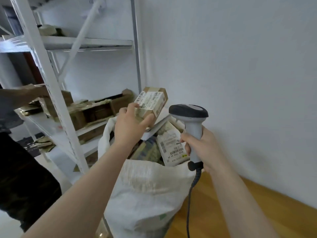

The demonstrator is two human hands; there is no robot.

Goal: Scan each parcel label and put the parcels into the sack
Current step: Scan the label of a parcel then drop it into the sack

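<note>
White wall (pixel 240 66) fills the frame from 12 to 4 o'clock, with wooden floor (pixel 248 208) below it. The parcel (pixel 151 101), a small brown box with a white label facing me, sits just above centre. My left grip (pixel 132 125) holds it by its lower end, thumb on the label side and fingers wrapped under. Its long axis tilts up toward 1 o'clock, and the barcode is at the upper left of the label.

The scanner (pixel 188 112) is just beside the parcel, at its 4 o'clock. My right grip (pixel 205 148) is closed round the scanner's pale handle, and the cable (pixel 190 194) drops toward 6. From the scanner head the label lies at 10 o'clock. I cannot tell which way the reading window faces, so I judge the head may need turning toward the barcode.

The open mouth of the white sack (pixel 145 194) lies at 6 o'clock from the parcel, already holding a labelled packet (pixel 171 145) and other packets. The drop looks short, and the left grip is the nearer one.

White shelving (pixel 56 93) with more cardboard stands at 9 to 11 o'clock. Another person's arm (pixel 17 97) reaches onto it at 9.
</note>
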